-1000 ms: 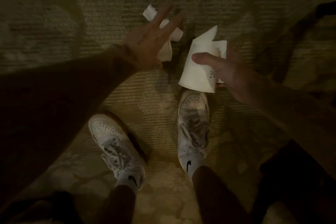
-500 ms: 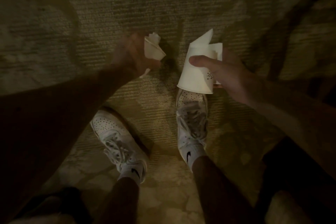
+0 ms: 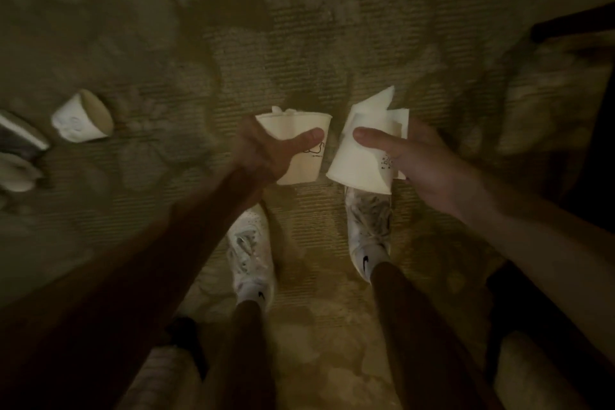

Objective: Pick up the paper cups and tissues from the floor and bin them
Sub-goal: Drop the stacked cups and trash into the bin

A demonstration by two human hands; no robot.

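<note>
Dim carpet (image 3: 299, 43) — hands (image 3: 263, 153) (image 3: 422, 163) grip white, tissue-stuffed paper cups (image 3: 289, 125) (image 3: 356, 166).

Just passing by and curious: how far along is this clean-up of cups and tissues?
Done: two cups are off the floor. In hand: the left hand grips a paper cup with tissue at its rim; the right hand holds a second cup and folded tissues. Left: a third cup lies tipped on the carpet, something pale beyond it. No bin shows, so binning looks still to come.

A dim indoor room with a patterned, ribbed carpet (image 3: 332, 53) underfoot and dark furniture (image 3: 572, 22) at the right edge (home or hotel, I cannot tell).
</note>
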